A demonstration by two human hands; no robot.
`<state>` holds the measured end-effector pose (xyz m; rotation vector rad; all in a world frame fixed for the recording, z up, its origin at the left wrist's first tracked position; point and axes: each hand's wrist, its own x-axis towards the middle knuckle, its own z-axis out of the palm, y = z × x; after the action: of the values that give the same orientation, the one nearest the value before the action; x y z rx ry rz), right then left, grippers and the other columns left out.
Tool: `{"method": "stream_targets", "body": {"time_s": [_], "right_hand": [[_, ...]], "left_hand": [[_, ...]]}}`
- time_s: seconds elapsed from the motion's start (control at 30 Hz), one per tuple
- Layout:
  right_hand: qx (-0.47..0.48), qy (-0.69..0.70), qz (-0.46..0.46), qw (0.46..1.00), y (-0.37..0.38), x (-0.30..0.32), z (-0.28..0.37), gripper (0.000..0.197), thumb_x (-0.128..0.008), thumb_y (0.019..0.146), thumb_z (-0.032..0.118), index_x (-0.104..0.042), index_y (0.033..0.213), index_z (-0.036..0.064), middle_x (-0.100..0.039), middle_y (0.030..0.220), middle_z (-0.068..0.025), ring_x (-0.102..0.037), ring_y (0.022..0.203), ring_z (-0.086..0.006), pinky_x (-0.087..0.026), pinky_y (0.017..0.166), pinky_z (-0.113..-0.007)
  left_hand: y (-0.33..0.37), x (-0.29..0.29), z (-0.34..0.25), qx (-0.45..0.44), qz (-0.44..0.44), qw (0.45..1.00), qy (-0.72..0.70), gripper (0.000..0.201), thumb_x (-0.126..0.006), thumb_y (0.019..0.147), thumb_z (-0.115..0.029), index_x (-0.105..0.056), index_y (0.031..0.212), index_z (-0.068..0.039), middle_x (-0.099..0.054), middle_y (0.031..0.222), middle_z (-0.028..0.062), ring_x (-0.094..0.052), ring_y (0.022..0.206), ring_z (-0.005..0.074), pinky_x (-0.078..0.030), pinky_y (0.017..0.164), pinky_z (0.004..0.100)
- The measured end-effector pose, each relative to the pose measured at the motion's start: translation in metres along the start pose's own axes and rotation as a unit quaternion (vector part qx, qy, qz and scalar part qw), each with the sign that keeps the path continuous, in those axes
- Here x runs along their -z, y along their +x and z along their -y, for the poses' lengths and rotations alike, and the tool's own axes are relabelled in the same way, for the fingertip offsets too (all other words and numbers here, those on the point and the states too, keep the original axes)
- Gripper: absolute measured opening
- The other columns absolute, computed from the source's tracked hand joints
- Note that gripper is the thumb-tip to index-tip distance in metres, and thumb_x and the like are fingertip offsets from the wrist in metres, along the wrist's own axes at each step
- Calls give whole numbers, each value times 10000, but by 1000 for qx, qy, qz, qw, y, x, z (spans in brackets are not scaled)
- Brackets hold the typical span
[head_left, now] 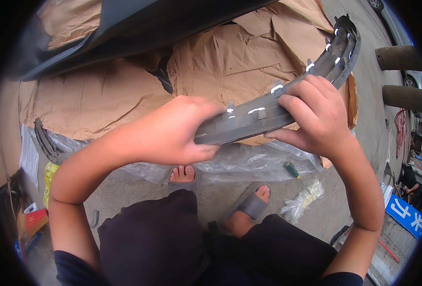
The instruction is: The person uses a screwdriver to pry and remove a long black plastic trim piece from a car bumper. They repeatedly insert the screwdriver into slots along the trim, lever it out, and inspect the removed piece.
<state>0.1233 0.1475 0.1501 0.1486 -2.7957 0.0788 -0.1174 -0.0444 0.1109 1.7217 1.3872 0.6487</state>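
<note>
A long, curved dark-grey plastic trim strip [263,125], shaped like a wheel-arch trim, is held up in front of me. Small tabs and several white marks line its ribbed face; I cannot tell whether the marks are clips, tape or glue. My left hand [187,126] grips the near left end, fingers over the upper edge and thumb along the lower one. Further along, my right hand [318,112] closes on the strip, its fingertips on the ribbed face and thumb underneath. Beyond my right hand the strip bends up to a jagged far end.
Brown paper [220,62] and see-through plastic sheeting [249,162] cover the ground. A large dark panel [139,33] crosses the top left. A green-handled screwdriver [292,169] lies beside a crumpled plastic bag [304,198]. Another curved strip [46,140] is at left; two thick posts [401,59] stand right.
</note>
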Motion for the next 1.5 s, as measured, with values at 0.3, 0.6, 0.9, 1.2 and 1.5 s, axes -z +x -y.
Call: {"method": "stream_targets", "body": {"time_s": [0.3,0.6,0.9,1.2,1.5], "right_hand": [[-3,44,0,999,41,56,0,528,-877,746,539,-656,806,64,-495,711,-64,-523,597,-264,-408,523,-390],[-89,93,-19,992,34,52,11,478,-906,783,465,-662,795,54,-539,685,-72,-555,589,-259,-428,528,-392],[-248,228,-50,940,-10,80,-27,412,-512,1130,323,-716,1116,-35,-723,956,-140,-700,946,-216,-533,888,-363],[-394,520,209,728,-29,57,-4,716,-395,1146,550,-760,933,-28,-724,817,-117,-675,749,-212,-561,766,-379],[-440,398,128,795,-54,66,16,749,-290,1162,556,-682,926,-38,-659,812,-132,-547,763,-238,-479,796,-402]], "left_hand": [[-15,82,-51,30,126,986,-108,590,-689,823,-277,-685,1234,146,-757,994,221,-718,862,278,-582,795,392],[-1,98,-93,217,188,957,-37,760,-647,975,-703,-731,1075,46,-701,848,93,-678,747,180,-575,671,332],[25,113,-73,242,313,897,-199,606,-587,1087,-538,-695,1136,56,-752,985,118,-717,772,175,-621,698,347],[45,136,-63,278,438,808,-279,715,-610,1062,-553,-635,1250,137,-770,1099,251,-754,771,263,-649,680,408],[66,134,-42,249,395,845,-261,700,-631,1053,-543,-647,1233,133,-770,1046,249,-762,757,252,-645,665,382]]}}
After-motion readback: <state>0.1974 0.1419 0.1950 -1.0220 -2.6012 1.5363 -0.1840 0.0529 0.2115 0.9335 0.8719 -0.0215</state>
